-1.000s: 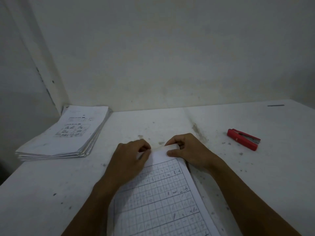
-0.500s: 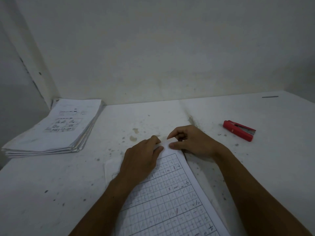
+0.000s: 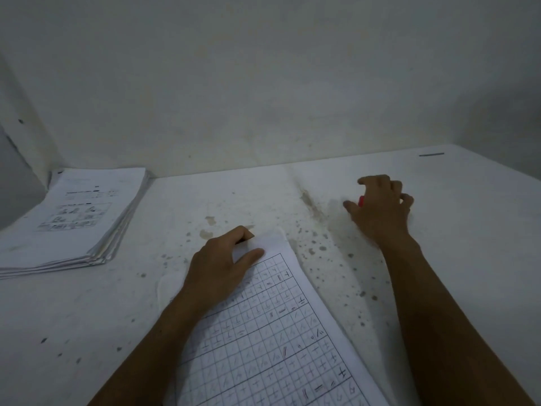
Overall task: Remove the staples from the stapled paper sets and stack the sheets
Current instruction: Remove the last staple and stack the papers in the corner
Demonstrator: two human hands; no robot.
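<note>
A stapled paper set [image 3: 263, 332] with a handwritten grid lies on the white table [image 3: 474, 235] in front of me, angled toward the lower right. My left hand [image 3: 216, 268] holds its top left corner, thumb on the top sheet and fingers curled at the edge. The staple is hidden under that hand. My right hand [image 3: 380, 212] is out to the right, fingers curled over the red staple remover [image 3: 361, 201]; only a sliver of red shows between thumb and fingers.
A thick stack of loose printed sheets [image 3: 73, 218] sits at the far left against the wall corner. The tabletop is stained and speckled around the paper. A small dark strip [image 3: 431, 154] lies near the far right edge.
My right hand left the paper's top corner and moved right onto the red staple remover. My left hand stayed on the paper's corner.
</note>
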